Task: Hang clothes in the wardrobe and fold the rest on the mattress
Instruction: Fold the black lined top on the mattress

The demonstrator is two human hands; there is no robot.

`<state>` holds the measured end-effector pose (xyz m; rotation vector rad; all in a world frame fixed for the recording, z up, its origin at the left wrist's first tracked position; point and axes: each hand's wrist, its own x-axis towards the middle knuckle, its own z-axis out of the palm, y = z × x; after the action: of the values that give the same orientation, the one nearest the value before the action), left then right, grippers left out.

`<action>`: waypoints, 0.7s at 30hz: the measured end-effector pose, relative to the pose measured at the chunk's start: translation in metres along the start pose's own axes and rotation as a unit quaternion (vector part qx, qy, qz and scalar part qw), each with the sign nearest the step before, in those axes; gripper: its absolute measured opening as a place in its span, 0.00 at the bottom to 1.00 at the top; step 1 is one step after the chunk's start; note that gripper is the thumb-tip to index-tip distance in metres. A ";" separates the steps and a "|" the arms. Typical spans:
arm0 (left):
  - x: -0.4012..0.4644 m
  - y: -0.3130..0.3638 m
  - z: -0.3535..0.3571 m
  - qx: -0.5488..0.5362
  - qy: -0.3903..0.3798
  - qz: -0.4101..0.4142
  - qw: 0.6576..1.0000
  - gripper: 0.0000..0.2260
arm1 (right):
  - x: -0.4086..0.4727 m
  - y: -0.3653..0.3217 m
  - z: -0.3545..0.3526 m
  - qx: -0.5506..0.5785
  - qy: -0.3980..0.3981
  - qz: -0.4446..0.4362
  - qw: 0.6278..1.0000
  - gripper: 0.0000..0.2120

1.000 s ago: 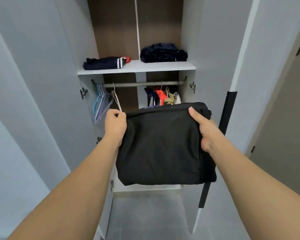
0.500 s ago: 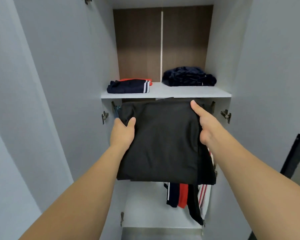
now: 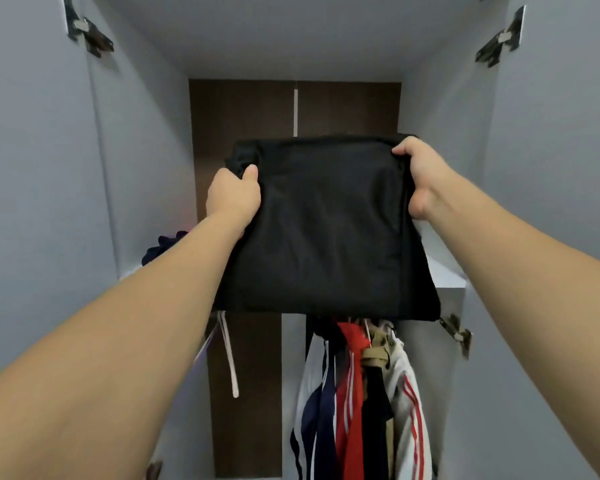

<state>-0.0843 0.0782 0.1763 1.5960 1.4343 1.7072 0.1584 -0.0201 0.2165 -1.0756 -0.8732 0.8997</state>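
Observation:
A folded black garment [image 3: 323, 230] is held up flat inside the open wardrobe, over the white shelf [image 3: 445, 273]. My left hand [image 3: 234, 195] grips its left edge with the thumb on top. My right hand [image 3: 421, 174] grips its right edge near the far corner. The garment hides most of the shelf and whatever lies on it. A dark blue folded item [image 3: 161, 245] peeks out on the shelf's left, behind my left forearm.
Below the shelf hang several clothes [image 3: 361, 393] in navy, red, tan and white with red stripes. Pale hangers [image 3: 227, 355] dangle at the left. Wardrobe doors [image 3: 35, 202] stand open on both sides, with metal hinges [image 3: 458, 332] jutting inward.
Both hands have raised the black garment from below the shelf to above it and pushed it forward. The view has tilted upward, showing the wardrobe's top.

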 end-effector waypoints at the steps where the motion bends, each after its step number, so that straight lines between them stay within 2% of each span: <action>1: 0.016 0.011 0.011 -0.013 -0.001 -0.007 1.000 0.20 | 0.018 -0.011 0.001 -0.003 0.010 -0.015 1.000 0.16; 5: 0.075 0.040 0.066 -0.062 -0.027 -0.043 0.997 0.21 | 0.095 -0.037 -0.004 -0.025 0.046 -0.058 0.997 0.17; 8: 0.108 0.036 0.119 -0.061 -0.105 -0.064 0.991 0.20 | 0.159 -0.030 -0.017 -0.055 0.155 -0.122 0.979 0.24; 10: 0.118 0.015 0.159 -0.009 -0.183 -0.064 0.981 0.19 | 0.198 -0.005 -0.033 -0.131 0.233 -0.125 0.955 0.29; 12: 0.116 -0.029 0.200 0.063 -0.259 -0.097 0.959 0.18 | 0.229 0.045 -0.055 -0.283 0.281 -0.058 0.915 0.34; 14: 0.100 -0.079 0.236 0.181 -0.297 -0.121 0.930 0.19 | 0.255 0.106 -0.078 -0.448 0.269 0.011 0.852 0.29; 16: 0.091 -0.115 0.261 0.287 -0.271 -0.120 0.911 0.21 | 0.282 0.148 -0.094 -0.555 0.219 0.070 0.800 0.25; 18: 0.096 -0.123 0.272 0.337 -0.257 -0.116 0.898 0.25 | 0.310 0.156 -0.105 -0.622 0.183 0.103 0.754 0.26; 21: 0.103 -0.123 0.280 0.347 -0.258 -0.119 0.894 0.25 | 0.335 0.156 -0.118 -0.694 0.103 0.134 0.700 0.26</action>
<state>0.0980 0.3236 0.0728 1.9033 1.9368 0.5547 0.3655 0.2805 0.0861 -2.6120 -1.2104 0.1525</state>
